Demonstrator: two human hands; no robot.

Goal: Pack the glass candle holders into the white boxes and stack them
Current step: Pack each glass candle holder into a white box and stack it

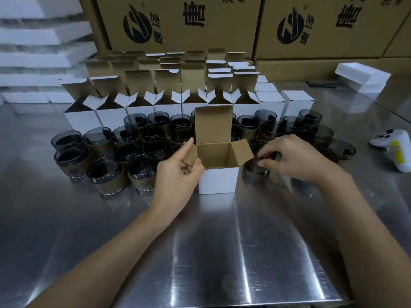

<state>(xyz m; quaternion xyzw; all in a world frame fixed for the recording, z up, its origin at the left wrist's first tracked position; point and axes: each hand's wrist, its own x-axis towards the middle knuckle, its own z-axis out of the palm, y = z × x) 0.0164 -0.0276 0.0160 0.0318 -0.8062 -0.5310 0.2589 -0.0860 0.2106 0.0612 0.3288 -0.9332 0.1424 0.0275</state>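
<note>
Glass candle holder (255, 168) stands upright just right of the open white box (219, 181), its rim pinched in the grip of the right hand (295, 161), the nearer one; the left hand (175, 174) pinches the box's left flap

Two bare hands and forearms of one person, seen from the wearer's own head-mounted viewpoint. The left hand (175, 176) shows just left of centre, and the left forearm (106, 252) runs off the frame at 7 o'clock. The right hand (295, 158) lies toward 3 o'clock of centre, and the right forearm (360, 218) leaves the frame at 4 o'clock. Both arms are bare along all the length in view. The right hand and wrist look slightly blurred.
</note>
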